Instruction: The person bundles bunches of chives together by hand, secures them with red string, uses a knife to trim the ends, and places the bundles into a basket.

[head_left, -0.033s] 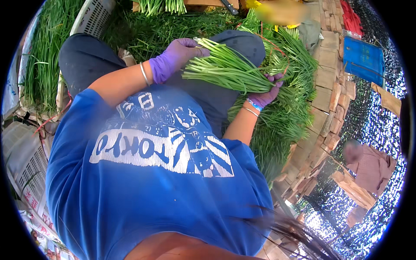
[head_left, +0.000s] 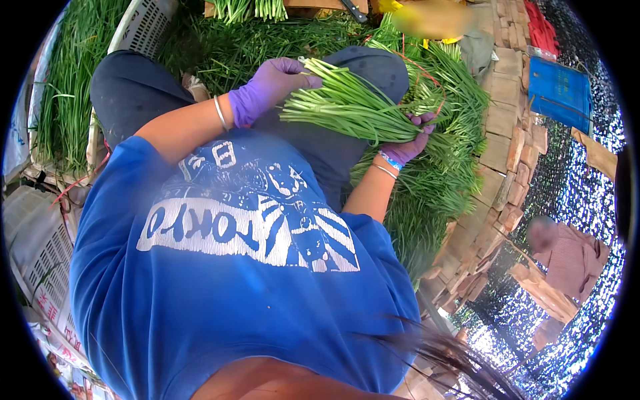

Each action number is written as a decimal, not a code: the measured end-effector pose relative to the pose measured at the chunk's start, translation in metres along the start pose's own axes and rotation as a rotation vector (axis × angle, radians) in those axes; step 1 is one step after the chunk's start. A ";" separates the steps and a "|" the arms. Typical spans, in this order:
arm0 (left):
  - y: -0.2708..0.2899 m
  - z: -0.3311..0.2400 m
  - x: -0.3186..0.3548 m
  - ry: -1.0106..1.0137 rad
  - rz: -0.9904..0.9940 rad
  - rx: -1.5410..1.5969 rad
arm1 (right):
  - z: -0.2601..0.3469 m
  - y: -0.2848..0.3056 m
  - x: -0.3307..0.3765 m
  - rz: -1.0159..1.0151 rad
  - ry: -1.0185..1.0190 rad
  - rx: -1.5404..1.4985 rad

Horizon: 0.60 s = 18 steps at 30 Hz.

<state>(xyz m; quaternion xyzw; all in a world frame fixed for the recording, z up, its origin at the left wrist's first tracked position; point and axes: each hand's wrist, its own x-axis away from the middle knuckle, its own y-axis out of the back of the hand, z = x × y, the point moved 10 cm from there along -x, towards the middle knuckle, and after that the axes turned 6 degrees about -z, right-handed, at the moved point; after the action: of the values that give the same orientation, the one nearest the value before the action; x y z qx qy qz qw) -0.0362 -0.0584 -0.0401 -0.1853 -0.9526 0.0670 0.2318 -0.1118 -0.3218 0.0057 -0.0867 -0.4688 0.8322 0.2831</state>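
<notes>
A loose bunch of garlic chives (head_left: 347, 103), pale at the stem ends and green at the leaves, lies slanted over my lap between my hands. My left hand (head_left: 270, 87), in a purple glove, pinches at the pale stem ends with closed fingers. Its fingertips are partly hidden. At the leafy end, my right hand (head_left: 415, 141), gloved in purple too, has its fingers curled round the leaves. Beyond it on the right spreads a big heap of garlic chives (head_left: 460, 100), with a red string (head_left: 427, 72) across it.
A white perforated crate (head_left: 143, 27) stands at the far left beside more chives (head_left: 63, 87). Cut bundles (head_left: 247, 9) and a dark-handled knife (head_left: 353, 9) lie at the far edge. Stacked bricks (head_left: 503, 133) border the right, with a blue folder-like item (head_left: 560, 92) beyond.
</notes>
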 end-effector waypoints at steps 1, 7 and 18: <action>-0.003 -0.017 0.005 -0.168 0.070 0.082 | -0.002 0.007 -0.001 -0.009 -0.014 -0.006; 0.037 -0.025 0.015 -0.375 0.183 -0.135 | -0.018 0.022 -0.010 -0.066 -0.109 -0.048; 0.032 -0.005 0.016 0.006 0.419 -0.507 | -0.014 0.005 -0.004 0.181 -0.131 -0.031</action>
<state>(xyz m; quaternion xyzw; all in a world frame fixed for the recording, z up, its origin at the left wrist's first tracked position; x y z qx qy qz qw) -0.0366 -0.0227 -0.0359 -0.4291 -0.8795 -0.1265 0.1623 -0.1048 -0.3156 -0.0064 -0.0784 -0.4894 0.8509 0.1741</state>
